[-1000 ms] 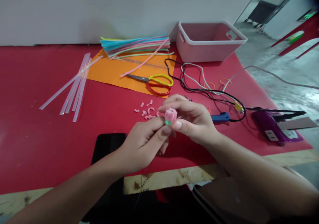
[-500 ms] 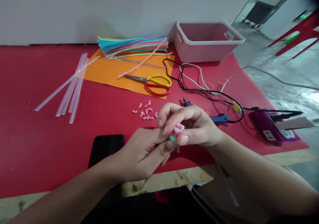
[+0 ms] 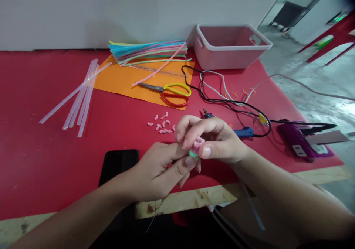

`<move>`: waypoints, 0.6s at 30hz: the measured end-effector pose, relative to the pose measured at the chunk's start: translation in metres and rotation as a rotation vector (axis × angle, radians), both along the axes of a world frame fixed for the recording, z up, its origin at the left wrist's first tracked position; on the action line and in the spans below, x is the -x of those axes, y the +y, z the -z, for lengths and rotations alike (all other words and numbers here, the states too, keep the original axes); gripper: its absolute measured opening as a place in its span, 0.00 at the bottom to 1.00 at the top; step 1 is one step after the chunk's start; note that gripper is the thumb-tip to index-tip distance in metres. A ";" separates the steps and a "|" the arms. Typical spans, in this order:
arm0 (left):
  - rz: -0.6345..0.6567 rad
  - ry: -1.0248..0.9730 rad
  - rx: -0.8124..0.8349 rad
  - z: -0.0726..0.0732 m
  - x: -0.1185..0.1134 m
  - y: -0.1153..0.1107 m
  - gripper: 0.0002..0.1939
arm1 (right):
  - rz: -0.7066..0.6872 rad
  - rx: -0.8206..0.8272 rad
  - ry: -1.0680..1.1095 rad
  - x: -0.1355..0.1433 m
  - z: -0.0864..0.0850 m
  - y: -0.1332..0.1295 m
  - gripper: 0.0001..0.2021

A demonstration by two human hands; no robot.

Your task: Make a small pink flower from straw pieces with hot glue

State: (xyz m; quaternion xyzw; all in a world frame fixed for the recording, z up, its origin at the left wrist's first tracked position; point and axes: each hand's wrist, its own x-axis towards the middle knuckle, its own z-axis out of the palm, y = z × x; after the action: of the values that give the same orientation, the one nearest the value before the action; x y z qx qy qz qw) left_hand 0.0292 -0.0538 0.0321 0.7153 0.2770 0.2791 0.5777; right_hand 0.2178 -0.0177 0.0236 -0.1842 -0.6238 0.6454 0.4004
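Note:
Close to the table's front edge, both my hands meet at a small fuzzy pink pipe-cleaner piece (image 3: 198,144) with a green base (image 3: 192,153). My left hand (image 3: 163,171) pinches the green base between thumb and fingers. Curled around the pink top is my right hand (image 3: 222,140), its thumb and index finger at the petal-like loops. Several short curved pink pipe-cleaner bits (image 3: 163,125) lie just beyond the hands. Behind my right hand, a blue-handled corded tool (image 3: 245,132) with a metal tip is partly hidden.
Scissors (image 3: 169,92) and bundled pipe cleaners (image 3: 146,51) rest on orange paper (image 3: 111,79). Translucent sticks (image 3: 80,101) lie left, a phone (image 3: 118,164) beside my left wrist. A pink basket (image 3: 227,57) stands at the back; cables (image 3: 216,99) run to a purple power strip (image 3: 302,140).
My right thumb has shifted very slightly down and right at the pink piece. Otherwise the hands keep their hold and the table items stay put.

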 end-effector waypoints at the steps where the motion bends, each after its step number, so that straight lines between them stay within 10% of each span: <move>1: -0.003 -0.005 0.016 0.000 0.000 0.000 0.17 | 0.007 0.001 0.007 0.000 0.000 -0.001 0.11; 5: -0.039 -0.040 0.113 0.000 0.001 0.000 0.16 | 0.026 0.048 0.009 0.002 -0.004 -0.003 0.23; 9: -0.074 -0.132 0.274 -0.002 0.002 0.000 0.13 | 0.315 0.062 -0.032 0.002 -0.020 -0.008 0.12; 18: -0.086 -0.172 0.265 -0.028 0.003 -0.001 0.09 | 0.731 -0.331 -0.465 -0.038 -0.040 -0.037 0.15</move>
State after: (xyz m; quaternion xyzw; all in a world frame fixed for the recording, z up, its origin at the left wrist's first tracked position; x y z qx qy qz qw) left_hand 0.0264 -0.0545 0.0597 0.5937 0.2910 0.3248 0.6762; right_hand 0.2558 -0.0547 0.0637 -0.4656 -0.6857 0.2953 0.4753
